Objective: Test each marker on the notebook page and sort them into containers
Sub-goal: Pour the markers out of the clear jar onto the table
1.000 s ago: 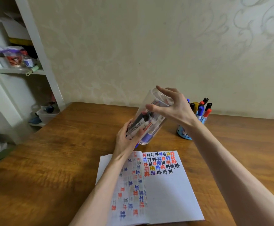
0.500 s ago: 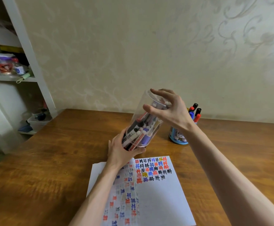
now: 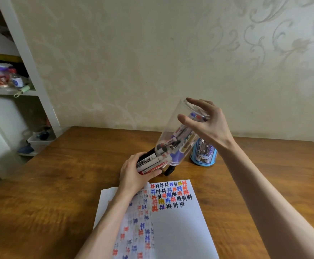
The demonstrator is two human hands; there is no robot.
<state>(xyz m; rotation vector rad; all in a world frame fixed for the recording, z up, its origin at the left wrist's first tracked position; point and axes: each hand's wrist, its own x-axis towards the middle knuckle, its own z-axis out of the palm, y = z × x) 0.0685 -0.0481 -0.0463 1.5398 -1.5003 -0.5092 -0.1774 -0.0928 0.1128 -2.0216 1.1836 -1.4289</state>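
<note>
My right hand grips the base of a clear plastic jar that is tipped mouth-down to the left above the table. Several markers slide out of its mouth. My left hand holds a bundle of those markers at the jar's opening. One dark marker pokes out below the jar, just above the wood. An open notebook lies in front of me, its page covered with rows of red, blue, black and yellow test marks. A blue container with markers stands behind the jar, partly hidden by my right wrist.
The wooden table runs to a patterned wall at the back. A white shelf unit stands at the left with small bottles, bags and a plastic tray on its shelves.
The jar has been raised and tipped further, and more markers have slid out into my left hand. The blue container's marker tips are now hidden behind my right hand.
</note>
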